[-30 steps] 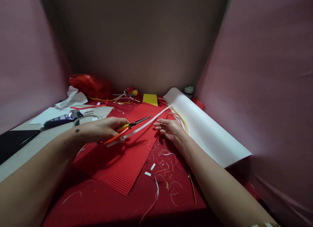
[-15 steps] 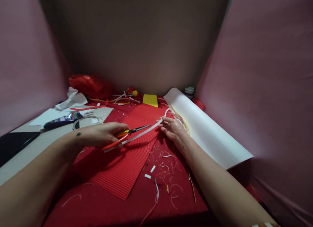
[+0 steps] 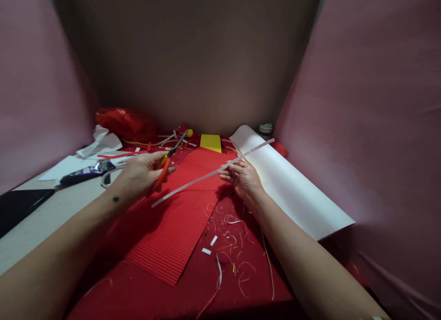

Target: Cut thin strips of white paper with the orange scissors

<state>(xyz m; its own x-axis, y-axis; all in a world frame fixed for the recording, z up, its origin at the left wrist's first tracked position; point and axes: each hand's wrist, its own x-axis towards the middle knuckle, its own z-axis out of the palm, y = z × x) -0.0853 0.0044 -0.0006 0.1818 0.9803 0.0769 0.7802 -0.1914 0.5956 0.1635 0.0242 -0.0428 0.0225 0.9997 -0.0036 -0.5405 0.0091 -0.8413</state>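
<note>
My left hand (image 3: 143,170) is closed around the orange and yellow handles of a pair of scissors (image 3: 164,170), whose dark blades point up and away. In my right hand (image 3: 243,176) a thin white strip (image 3: 193,182) is pinched between thumb and fingers. The strip runs nearly straight, one end low on the left and the other reaching over the white roll. Beneath both hands lies a red corrugated sheet (image 3: 175,228), slanting across the red cloth. The scissors' blades are apart from the strip.
A rolled white sheet (image 3: 292,182) lies along the right. Scraps and thread (image 3: 234,246) litter the red cloth (image 3: 144,297). On the left are a dark tube (image 3: 87,171), a tape roll (image 3: 106,176) and a black flat object (image 3: 24,202). A red plastic bag (image 3: 126,122) sits behind.
The scissors have swung from pointing right to pointing upward, away from the strip. My left hand has moved up and left. The strip, curved before, now stretches straight past my right hand.
</note>
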